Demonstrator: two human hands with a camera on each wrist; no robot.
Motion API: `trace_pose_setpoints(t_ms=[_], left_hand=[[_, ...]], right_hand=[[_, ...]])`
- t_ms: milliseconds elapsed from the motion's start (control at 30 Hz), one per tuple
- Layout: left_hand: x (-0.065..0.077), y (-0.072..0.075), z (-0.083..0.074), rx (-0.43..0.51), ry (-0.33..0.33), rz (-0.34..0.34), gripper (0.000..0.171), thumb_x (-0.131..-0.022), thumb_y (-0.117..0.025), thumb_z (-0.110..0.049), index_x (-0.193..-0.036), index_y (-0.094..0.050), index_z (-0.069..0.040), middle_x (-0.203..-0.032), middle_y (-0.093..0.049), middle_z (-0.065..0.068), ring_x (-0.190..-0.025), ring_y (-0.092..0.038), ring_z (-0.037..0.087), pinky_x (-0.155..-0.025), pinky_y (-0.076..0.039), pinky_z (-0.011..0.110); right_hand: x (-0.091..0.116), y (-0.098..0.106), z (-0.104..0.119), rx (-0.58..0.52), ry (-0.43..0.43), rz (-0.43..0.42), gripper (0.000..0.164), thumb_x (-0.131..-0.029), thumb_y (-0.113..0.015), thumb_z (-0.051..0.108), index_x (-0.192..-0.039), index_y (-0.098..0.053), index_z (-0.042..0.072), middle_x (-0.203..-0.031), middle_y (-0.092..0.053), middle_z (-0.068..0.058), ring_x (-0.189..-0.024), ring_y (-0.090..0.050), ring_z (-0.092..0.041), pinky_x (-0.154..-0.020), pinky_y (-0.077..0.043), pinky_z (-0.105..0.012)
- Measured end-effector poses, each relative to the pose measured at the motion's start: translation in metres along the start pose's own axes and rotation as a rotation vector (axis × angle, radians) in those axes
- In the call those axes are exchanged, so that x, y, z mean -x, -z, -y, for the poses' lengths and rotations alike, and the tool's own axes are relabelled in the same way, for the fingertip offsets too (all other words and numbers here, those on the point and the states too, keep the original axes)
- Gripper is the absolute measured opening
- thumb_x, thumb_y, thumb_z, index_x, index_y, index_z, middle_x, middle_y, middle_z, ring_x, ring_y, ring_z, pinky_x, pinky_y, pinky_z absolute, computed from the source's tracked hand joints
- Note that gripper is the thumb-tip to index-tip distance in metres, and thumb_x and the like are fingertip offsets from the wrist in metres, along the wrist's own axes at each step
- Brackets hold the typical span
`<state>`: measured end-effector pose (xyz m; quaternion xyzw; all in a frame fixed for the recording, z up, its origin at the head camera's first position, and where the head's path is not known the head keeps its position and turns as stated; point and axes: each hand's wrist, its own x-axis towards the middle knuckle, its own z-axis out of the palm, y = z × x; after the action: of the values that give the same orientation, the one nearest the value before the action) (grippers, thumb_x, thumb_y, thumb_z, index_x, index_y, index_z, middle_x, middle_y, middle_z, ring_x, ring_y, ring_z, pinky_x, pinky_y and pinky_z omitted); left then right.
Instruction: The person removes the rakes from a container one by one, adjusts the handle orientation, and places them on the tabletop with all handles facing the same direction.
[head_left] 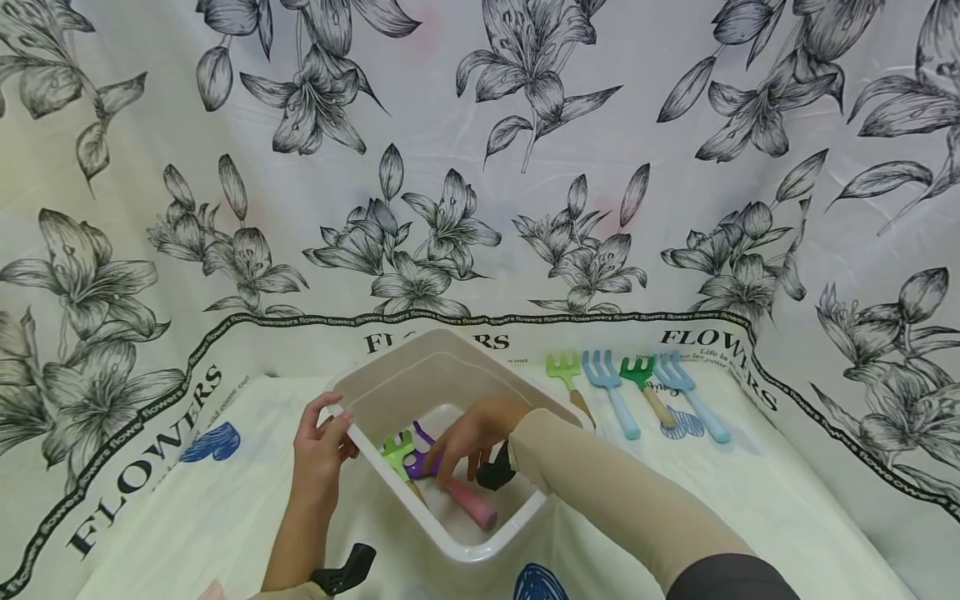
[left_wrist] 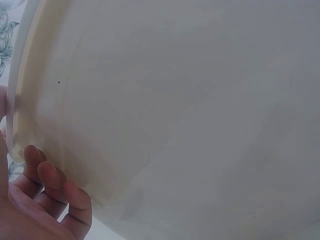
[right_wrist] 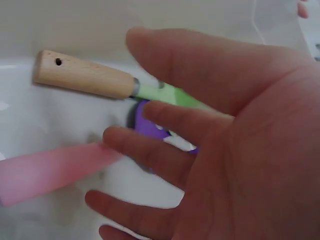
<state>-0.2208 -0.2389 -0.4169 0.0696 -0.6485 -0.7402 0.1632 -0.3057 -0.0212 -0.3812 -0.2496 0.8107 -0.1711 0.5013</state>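
Note:
A white plastic bin [head_left: 472, 554] is tilted so its open mouth shows in the head view. My left hand [head_left: 322, 437] grips its left rim, with fingers curled under the outer wall [left_wrist: 165, 100] in the left wrist view. Inside the bin, my right hand [right_wrist: 250, 135] reaches over the tools with fingers spread, holding nothing. Below it lie a light green hand fork [head_left: 397, 452] with a wooden handle [right_wrist: 85, 75], a purple curved piece [right_wrist: 150, 127] partly hidden by the fingers, and a pink handle [right_wrist: 55, 167] whose far end is hidden.
Right of the bin, a row of hand forks lies on the cloth: a light green one [head_left: 564, 367], a blue one [head_left: 611, 387], a dark green one [head_left: 639, 373] and another blue one [head_left: 693, 396]. A flower-print curtain [head_left: 480, 208] rises behind.

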Motion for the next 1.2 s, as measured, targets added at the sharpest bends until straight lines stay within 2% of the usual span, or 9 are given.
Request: trace_pose_setpoints(t_ms=[200, 400, 533, 667, 833, 967, 1100, 1200], left_hand=[[0.000, -0.002, -0.001, 0.007, 0.001, 0.001, 0.033, -0.100, -0.056, -0.019, -0.131, -0.045, -0.012, -0.081, -0.065, 0.005, -0.063, -0.052, 0.015, -0.059, -0.046, 0.025], [-0.001, -0.003, 0.001, 0.001, 0.003, -0.008, 0.033, -0.100, -0.056, -0.019, -0.130, -0.046, -0.014, -0.081, -0.064, 0.006, -0.063, -0.052, 0.015, -0.059, -0.046, 0.025], [-0.001, -0.003, 0.001, 0.004, 0.006, -0.008, 0.032, -0.100, -0.056, -0.019, -0.130, -0.046, -0.015, -0.083, -0.065, 0.006, -0.063, -0.052, 0.014, -0.059, -0.046, 0.025], [-0.001, -0.003, 0.001, 0.009, 0.002, -0.006, 0.030, -0.100, -0.055, -0.018, -0.129, -0.046, -0.014, -0.082, -0.065, 0.005, -0.062, -0.052, 0.014, -0.058, -0.045, 0.025], [0.001, -0.003, 0.000, 0.011, -0.017, 0.000, 0.031, -0.100, -0.055, -0.018, -0.130, -0.045, -0.013, -0.079, -0.064, 0.001, -0.062, -0.051, 0.014, -0.059, -0.045, 0.025], [0.001, -0.003, 0.001, 0.034, -0.020, 0.005, 0.031, -0.100, -0.055, -0.017, -0.129, -0.045, -0.013, -0.075, -0.062, -0.002, -0.061, -0.051, 0.014, -0.058, -0.045, 0.025], [0.001, -0.003, 0.001, 0.049, -0.016, 0.003, 0.030, -0.100, -0.055, -0.015, -0.129, -0.046, -0.014, -0.075, -0.062, -0.002, -0.060, -0.051, 0.015, -0.057, -0.044, 0.025], [0.001, -0.003, 0.000, 0.051, -0.008, 0.003, 0.031, -0.100, -0.055, -0.016, -0.130, -0.046, -0.015, -0.076, -0.063, -0.003, -0.061, -0.051, 0.015, -0.058, -0.044, 0.025]], right_hand=[[-0.001, -0.004, -0.001, 0.039, -0.084, 0.041, 0.045, -0.089, -0.066, 0.030, -0.133, -0.057, 0.029, -0.126, -0.054, 0.004, -0.105, -0.058, -0.032, -0.097, -0.042, -0.046], [0.002, -0.009, 0.002, -0.193, -0.169, 0.056, 0.044, -0.088, -0.070, 0.019, -0.131, -0.060, 0.023, -0.136, -0.049, -0.006, -0.115, -0.052, -0.044, -0.095, -0.043, -0.054], [0.004, -0.011, 0.002, -0.236, -0.162, 0.054, 0.045, -0.089, -0.069, 0.015, -0.132, -0.059, 0.019, -0.134, -0.050, -0.007, -0.115, -0.051, -0.046, -0.095, -0.043, -0.053], [0.002, -0.011, 0.000, -0.261, -0.090, 0.032, 0.044, -0.088, -0.068, 0.011, -0.130, -0.059, 0.013, -0.123, -0.056, -0.009, -0.106, -0.055, -0.042, -0.092, -0.046, -0.051], [0.003, -0.004, 0.000, -0.195, 0.056, -0.018, 0.042, -0.086, -0.068, 0.016, -0.127, -0.059, 0.011, -0.107, -0.061, -0.010, -0.089, -0.061, -0.029, -0.080, -0.052, -0.044], [0.007, 0.005, 0.002, -0.140, 0.171, -0.105, 0.045, -0.086, -0.070, 0.018, -0.128, -0.057, 0.008, -0.100, -0.060, -0.010, -0.076, -0.062, -0.024, -0.072, -0.054, -0.038], [0.012, 0.013, 0.002, -0.090, 0.277, -0.204, 0.047, -0.084, -0.072, 0.018, -0.127, -0.056, 0.006, -0.098, -0.060, -0.004, -0.070, -0.057, -0.017, -0.066, -0.050, -0.031], [0.014, 0.017, 0.001, -0.129, 0.337, -0.240, 0.046, -0.084, -0.071, 0.017, -0.125, -0.056, 0.003, -0.096, -0.061, -0.002, -0.072, -0.055, -0.015, -0.065, -0.045, -0.030]])
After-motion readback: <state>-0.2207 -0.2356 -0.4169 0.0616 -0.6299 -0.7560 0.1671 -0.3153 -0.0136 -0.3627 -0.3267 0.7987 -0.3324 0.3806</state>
